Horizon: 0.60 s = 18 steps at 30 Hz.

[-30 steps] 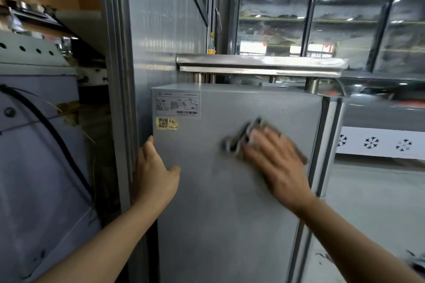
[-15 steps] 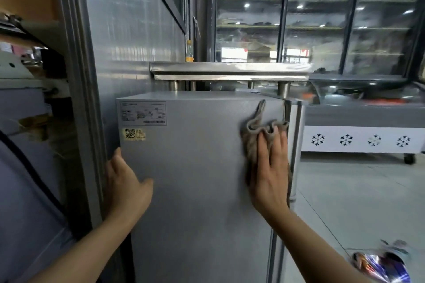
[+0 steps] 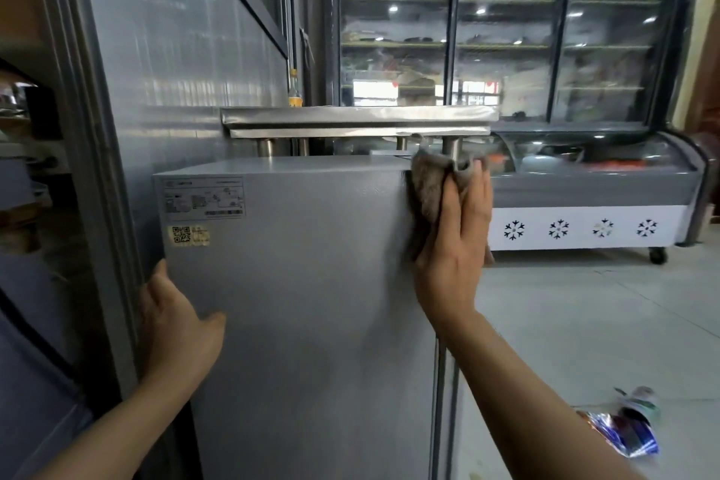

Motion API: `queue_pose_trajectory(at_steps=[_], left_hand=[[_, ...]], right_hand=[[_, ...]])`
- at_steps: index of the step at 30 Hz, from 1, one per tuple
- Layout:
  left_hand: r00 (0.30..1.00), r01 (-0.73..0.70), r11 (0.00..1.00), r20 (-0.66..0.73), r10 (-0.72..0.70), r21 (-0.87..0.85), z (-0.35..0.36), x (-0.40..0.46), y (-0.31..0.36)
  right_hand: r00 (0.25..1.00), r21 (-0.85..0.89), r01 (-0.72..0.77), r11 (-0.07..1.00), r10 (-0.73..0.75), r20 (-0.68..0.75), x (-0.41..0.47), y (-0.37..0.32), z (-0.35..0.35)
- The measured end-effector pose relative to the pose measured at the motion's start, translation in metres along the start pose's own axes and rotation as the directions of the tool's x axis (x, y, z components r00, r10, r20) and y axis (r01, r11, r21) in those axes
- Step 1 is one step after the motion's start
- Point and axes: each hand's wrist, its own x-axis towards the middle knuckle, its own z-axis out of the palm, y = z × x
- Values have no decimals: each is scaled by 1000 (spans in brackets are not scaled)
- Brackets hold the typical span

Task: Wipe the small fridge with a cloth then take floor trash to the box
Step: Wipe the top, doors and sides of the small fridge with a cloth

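The small grey fridge [image 3: 307, 284] fills the middle of the view, its side panel facing me with a label and a QR sticker at the upper left. My right hand [image 3: 454, 249] presses a brownish-grey cloth [image 3: 428, 183] flat against the panel's upper right corner, by the door edge. My left hand [image 3: 175, 320] rests flat on the panel's left edge, fingers spread, holding nothing. Crumpled shiny wrapper trash [image 3: 627, 425] lies on the tiled floor at the lower right.
A steel shelf [image 3: 358, 121] on posts stands just above the fridge top. A tall metal cabinet wall [image 3: 175, 70] borders the fridge on the left. Glass-door display coolers [image 3: 506, 31] and a chest freezer [image 3: 592, 203] line the back. Pale tiled floor [image 3: 604, 316] spreads to the right.
My right hand slid the cloth from the panel's middle rightward and up to the top right corner. The view shifted right, revealing the floor trash. My left hand stayed on the left edge.
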Motion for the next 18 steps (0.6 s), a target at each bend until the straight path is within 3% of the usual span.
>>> queue_pose_trajectory(at_steps=[5,11,14,18], left_hand=[[1000,-17,999,-1,17,33,1,0,-4],[999,-51,999,19,51,18,0,3,-12],[998,-69,998,9,69,7,0,3,-13],[995,-98,995,-34,99,13,4,3,-17]], right_hand=[[997,-176,-64,982,57,-41,17,12,12],[979,-114,-128,985,143,143,-89,34,-3],[925,-2,-319,948,312,217,-98,35,-11],[962,122,-268,956,259,86,-20,22,-3]])
